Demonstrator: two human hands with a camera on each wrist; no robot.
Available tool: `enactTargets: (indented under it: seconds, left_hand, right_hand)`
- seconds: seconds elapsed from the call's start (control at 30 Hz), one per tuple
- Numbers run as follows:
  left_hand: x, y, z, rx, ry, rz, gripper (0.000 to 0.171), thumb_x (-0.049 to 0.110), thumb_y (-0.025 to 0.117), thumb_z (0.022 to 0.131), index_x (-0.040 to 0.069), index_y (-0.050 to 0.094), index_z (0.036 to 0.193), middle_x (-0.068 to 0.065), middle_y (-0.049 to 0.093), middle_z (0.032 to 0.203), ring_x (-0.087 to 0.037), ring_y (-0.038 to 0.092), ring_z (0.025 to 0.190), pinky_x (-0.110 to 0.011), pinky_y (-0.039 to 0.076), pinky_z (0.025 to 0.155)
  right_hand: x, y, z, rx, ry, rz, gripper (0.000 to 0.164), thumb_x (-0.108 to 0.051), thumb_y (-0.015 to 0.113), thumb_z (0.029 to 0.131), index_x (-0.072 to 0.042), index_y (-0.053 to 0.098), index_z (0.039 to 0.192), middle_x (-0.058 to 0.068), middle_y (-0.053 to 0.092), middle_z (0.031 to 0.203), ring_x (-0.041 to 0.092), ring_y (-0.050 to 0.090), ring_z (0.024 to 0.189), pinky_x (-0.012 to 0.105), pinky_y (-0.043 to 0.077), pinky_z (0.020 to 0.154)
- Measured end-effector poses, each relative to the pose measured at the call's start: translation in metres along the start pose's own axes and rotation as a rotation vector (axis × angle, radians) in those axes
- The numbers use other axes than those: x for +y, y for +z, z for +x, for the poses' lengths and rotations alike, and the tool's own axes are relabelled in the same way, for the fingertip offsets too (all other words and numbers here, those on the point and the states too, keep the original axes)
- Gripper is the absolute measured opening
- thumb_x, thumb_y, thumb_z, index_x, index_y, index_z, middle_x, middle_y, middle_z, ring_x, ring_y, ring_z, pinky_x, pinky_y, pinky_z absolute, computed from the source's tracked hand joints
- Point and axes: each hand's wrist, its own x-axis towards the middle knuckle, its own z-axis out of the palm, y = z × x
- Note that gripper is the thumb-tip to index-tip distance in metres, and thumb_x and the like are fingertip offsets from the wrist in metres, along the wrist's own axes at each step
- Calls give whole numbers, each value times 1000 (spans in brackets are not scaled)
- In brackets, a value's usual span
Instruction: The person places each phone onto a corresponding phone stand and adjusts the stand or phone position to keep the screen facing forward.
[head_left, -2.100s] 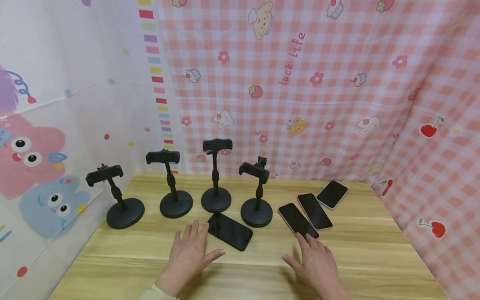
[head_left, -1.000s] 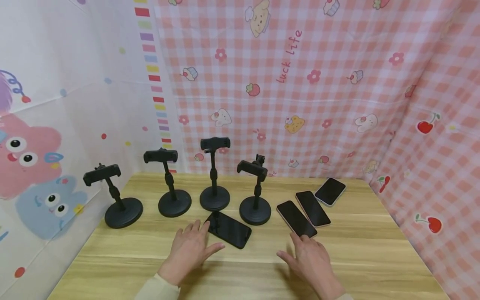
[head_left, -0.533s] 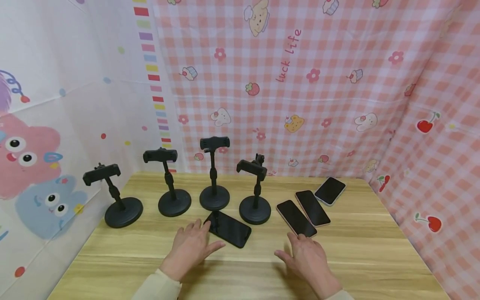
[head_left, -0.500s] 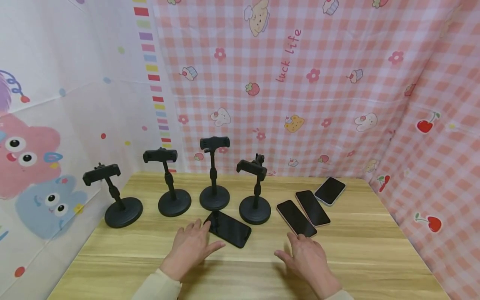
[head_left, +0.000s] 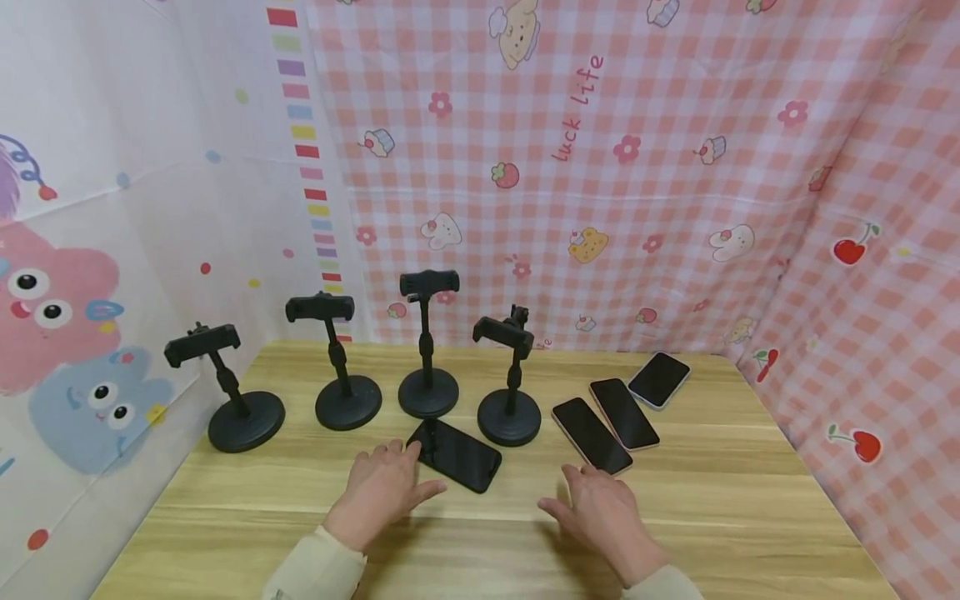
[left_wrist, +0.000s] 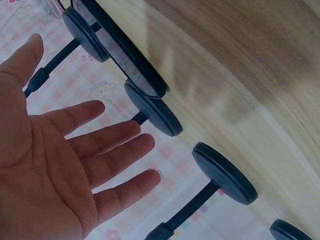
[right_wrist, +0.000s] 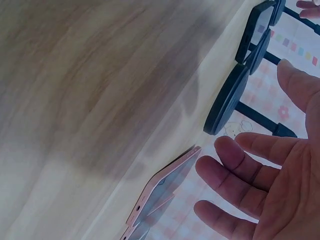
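Observation:
My left hand (head_left: 378, 492) hovers over the table at the left end of a black phone (head_left: 461, 457), its fingers spread and its thumb out. In the left wrist view that palm (left_wrist: 45, 175) is bare. Close to the near end of a pink-edged phone (head_left: 592, 435), my right hand (head_left: 603, 517) holds nothing, fingers loosely bent. The right wrist view shows this phone (right_wrist: 162, 182) just beyond the fingertips. Another dark-screened phone (head_left: 624, 412) lies alongside it, and a light-edged phone (head_left: 660, 380) lies farther back. All the phones lie screen up.
Several black phone stands with round bases line the back and left: one at far left (head_left: 247, 421), a second (head_left: 348, 402), a taller one (head_left: 428, 392) behind the black phone, and one (head_left: 509, 417) right of it. Patterned cloth (head_left: 570, 192) hangs behind the wooden table (head_left: 480, 550).
My right hand has drifted left and slightly toward me, off the near end of the pink-edged phone. The left hand has barely moved. Phones and stands keep their places; the head view shifts slightly.

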Motion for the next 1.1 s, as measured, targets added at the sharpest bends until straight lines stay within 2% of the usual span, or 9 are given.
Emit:
enactTargets:
  seconds: [0.3, 0.57, 0.77, 0.93, 1.1]
  left_hand:
    - [1, -5, 2, -88, -24, 7, 74, 63, 58, 82, 2, 60, 124, -24, 64, 117, -42, 56, 106, -59, 48, 83]
    - [0, -7, 4, -152, -43, 18, 69, 60, 62, 80, 2, 62, 117, -21, 66, 106, -39, 59, 97, -56, 49, 79]
    - [1, -10, 3, -162, -48, 12, 67, 57, 65, 80, 1, 63, 115, -20, 67, 103, -37, 61, 93, -54, 50, 78]
    - [0, -11, 0, -156, -50, 9, 62, 54, 69, 78, 1, 65, 111, -17, 67, 95, -34, 62, 86, -52, 52, 73]
    - [-1, -12, -2, -157, -51, 12, 62, 52, 70, 78, 1, 65, 112, -18, 67, 95, -34, 62, 86, -51, 53, 73]
  right_hand:
    - [-9, 2, 12, -33, -40, 17, 62, -53, 63, 83, 1, 65, 114, 20, 68, 105, 33, 62, 96, 51, 54, 77]
    - [-14, 5, 23, -129, -33, 8, 66, -56, 60, 84, 0, 64, 117, 22, 65, 110, 34, 61, 98, 51, 54, 79]
    - [-19, 6, 30, -187, -26, 20, 67, -57, 60, 83, 0, 63, 120, 22, 65, 114, 35, 59, 101, 52, 51, 86]
    - [-25, 4, 35, -179, -50, 6, 67, -59, 60, 83, -2, 64, 118, 20, 65, 109, 33, 62, 94, 51, 53, 81]
    - [-30, 3, 40, -175, -63, -11, 67, -60, 59, 83, -3, 65, 119, 20, 65, 109, 34, 63, 92, 49, 53, 79]
